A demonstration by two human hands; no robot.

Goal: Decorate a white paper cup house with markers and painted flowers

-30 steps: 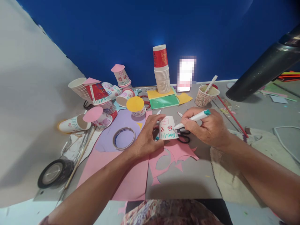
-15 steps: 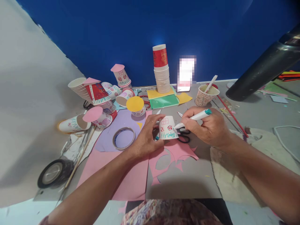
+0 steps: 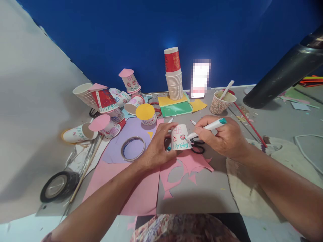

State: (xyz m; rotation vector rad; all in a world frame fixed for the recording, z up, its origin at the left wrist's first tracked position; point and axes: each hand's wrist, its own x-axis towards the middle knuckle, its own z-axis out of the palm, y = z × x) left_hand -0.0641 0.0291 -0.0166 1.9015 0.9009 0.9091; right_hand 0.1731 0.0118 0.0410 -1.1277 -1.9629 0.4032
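An upside-down white paper cup (image 3: 180, 137) bears a pink window, red flowers and green strokes like grass. My left hand (image 3: 161, 143) is closed around its left side, thumb low and fingers at the top. In my right hand (image 3: 222, 136) is a white marker (image 3: 208, 128) with a teal end, its tip at or very near the cup beside a red flower. Black-handled scissors (image 3: 198, 148) lie partly hidden behind the cup. Below it are cut pink paper scraps (image 3: 188, 164). Another marker tip (image 3: 193, 123) shows near my right fingers.
Decorated cups with a pink roof (image 3: 100, 123) and a yellow disc (image 3: 145, 111) stand at left. A tape roll (image 3: 133, 149) lies on purple paper (image 3: 111, 151). Behind are a cup stack (image 3: 174, 84), a lit phone (image 3: 200, 79), a patterned cup (image 3: 222, 103) and a black bottle (image 3: 277, 75).
Almost nothing differs. The marker and my right hand have shifted very slightly at the cup; my left hand keeps its place.
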